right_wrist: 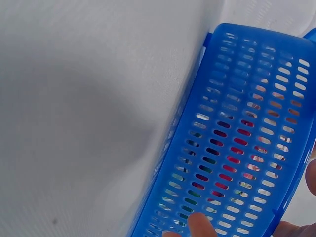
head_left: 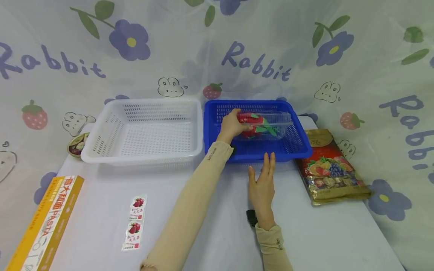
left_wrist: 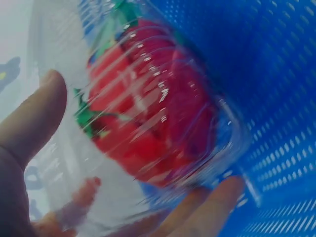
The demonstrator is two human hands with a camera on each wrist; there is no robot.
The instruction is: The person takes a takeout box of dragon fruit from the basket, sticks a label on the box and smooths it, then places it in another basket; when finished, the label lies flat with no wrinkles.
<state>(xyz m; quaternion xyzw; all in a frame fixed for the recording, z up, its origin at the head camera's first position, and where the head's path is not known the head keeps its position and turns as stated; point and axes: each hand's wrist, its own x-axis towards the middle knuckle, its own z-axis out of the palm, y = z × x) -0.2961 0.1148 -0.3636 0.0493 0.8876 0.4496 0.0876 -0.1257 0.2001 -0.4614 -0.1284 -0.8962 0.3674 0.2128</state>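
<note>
A clear plastic box (head_left: 285, 126) with red and green contents lies inside the blue basket (head_left: 249, 155). My left hand (head_left: 233, 126) grips the box by its left end, with thumb and fingers on opposite sides. Close up in the left wrist view, bright red pieces (left_wrist: 148, 98) with green tips show through the shiny plastic; exactly what they are I cannot tell. My right hand (head_left: 262, 188) is in front of the basket, its fingers extended toward the near rim. In the right wrist view its fingertips (right_wrist: 200, 226) are at the basket's slotted wall.
A white basket (head_left: 142, 156) stands left of the blue one. A yellow pasta box (head_left: 51, 222) lies at the left, near two fruit stickers (head_left: 135, 222). Behind the white basket's left side is a round bowl-like pack (head_left: 76, 146). A red-gold fruit bag (head_left: 333, 169) lies right.
</note>
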